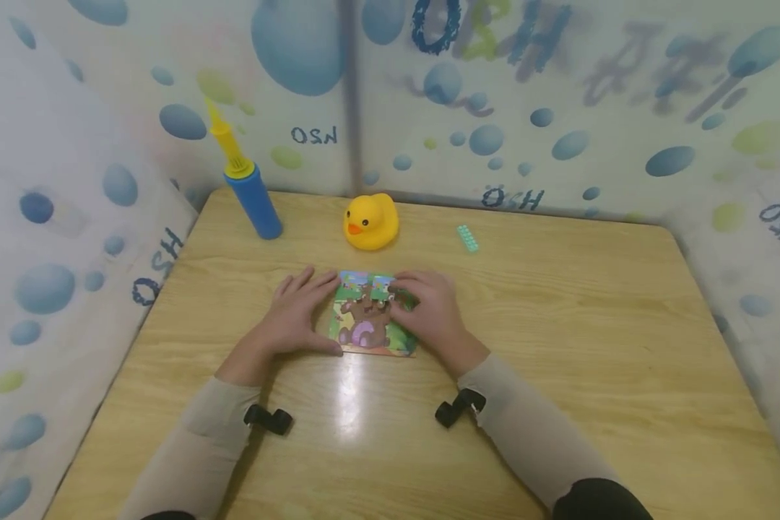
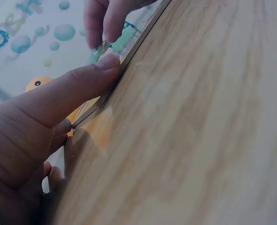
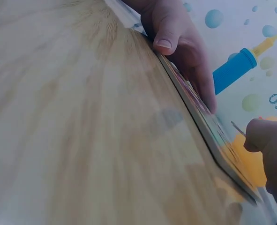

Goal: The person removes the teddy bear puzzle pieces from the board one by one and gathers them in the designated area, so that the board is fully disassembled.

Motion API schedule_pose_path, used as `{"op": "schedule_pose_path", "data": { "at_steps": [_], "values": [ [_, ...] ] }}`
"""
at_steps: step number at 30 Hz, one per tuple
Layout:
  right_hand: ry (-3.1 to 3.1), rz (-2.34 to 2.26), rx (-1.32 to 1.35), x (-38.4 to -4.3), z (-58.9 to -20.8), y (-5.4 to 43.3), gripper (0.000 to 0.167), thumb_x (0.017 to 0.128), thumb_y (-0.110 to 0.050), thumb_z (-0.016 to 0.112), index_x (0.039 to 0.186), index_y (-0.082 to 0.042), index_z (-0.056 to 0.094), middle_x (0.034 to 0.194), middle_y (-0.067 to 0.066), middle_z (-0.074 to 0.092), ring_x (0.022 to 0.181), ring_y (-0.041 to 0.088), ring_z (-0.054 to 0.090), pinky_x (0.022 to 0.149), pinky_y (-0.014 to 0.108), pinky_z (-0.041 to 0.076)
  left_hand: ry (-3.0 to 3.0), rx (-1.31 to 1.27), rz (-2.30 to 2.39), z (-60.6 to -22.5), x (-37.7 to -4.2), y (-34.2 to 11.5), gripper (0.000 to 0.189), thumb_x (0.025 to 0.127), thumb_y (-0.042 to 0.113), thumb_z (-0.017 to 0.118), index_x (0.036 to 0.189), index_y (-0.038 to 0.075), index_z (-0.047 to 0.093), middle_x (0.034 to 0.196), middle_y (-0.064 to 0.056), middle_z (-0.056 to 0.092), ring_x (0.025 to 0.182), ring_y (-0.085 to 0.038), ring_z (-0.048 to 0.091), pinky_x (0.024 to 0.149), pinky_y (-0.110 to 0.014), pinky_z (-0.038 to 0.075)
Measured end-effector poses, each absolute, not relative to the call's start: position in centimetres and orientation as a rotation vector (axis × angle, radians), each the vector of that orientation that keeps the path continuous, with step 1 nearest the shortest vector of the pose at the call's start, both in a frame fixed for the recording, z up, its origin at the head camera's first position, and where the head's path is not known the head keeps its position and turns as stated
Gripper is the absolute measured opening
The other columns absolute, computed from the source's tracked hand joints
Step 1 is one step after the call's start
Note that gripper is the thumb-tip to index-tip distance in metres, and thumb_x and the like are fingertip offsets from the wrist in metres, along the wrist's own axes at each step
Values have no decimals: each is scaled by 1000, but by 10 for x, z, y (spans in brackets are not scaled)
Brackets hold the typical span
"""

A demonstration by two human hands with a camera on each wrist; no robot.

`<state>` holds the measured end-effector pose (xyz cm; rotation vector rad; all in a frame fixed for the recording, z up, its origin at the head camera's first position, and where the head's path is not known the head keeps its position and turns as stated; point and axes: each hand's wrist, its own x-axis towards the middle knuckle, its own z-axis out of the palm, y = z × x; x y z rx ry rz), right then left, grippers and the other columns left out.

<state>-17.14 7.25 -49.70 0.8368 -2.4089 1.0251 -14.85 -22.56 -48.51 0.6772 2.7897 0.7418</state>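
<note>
A square jigsaw puzzle board (image 1: 362, 328) with a brown bear picture lies on the table. My left hand (image 1: 294, 312) rests along its left side, fingers and thumb extended, the thumb at the near corner and the index fingertip by the far one. In the left wrist view that thumb (image 2: 82, 84) touches the board's edge. My right hand (image 1: 432, 307) reaches over the board's right part and pinches a small puzzle piece (image 1: 381, 287) between thumb and fingers. Edge-on, the thin piece (image 3: 238, 128) shows tilted above the board in the right wrist view.
Behind the board sits a yellow rubber duck (image 1: 372, 222). A blue hand pump (image 1: 255, 202) with a yellow nozzle stands at the back left. Farther right lies a small teal dotted strip (image 1: 467, 238). Printed walls enclose the wooden table (image 1: 559, 347) at the back and sides.
</note>
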Motion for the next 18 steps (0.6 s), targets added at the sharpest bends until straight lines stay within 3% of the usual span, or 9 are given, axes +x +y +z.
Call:
{"op": "schedule_pose_path", "data": {
  "at_steps": [8, 18],
  "values": [
    [-2337, 1030, 806, -170, -498, 102, 23, 77, -8, 84, 99, -8, 84, 111, 12, 80, 102, 31, 75, 92, 49, 57, 2792, 676, 762, -484, -147, -228, 136, 61, 70, 95, 168, 13, 35, 176, -5, 24, 162, -43, 4, 126, -63, -6],
    [-2396, 978, 713, -174, -502, 153, 18, 80, -7, 82, 98, -5, 84, 110, 15, 80, 104, 36, 76, 97, 53, 57, 2786, 675, 791, -483, -146, -227, 136, 60, 67, 97, 167, 11, 36, 176, -7, 26, 162, -45, 6, 125, -65, -4]
  ]
}}
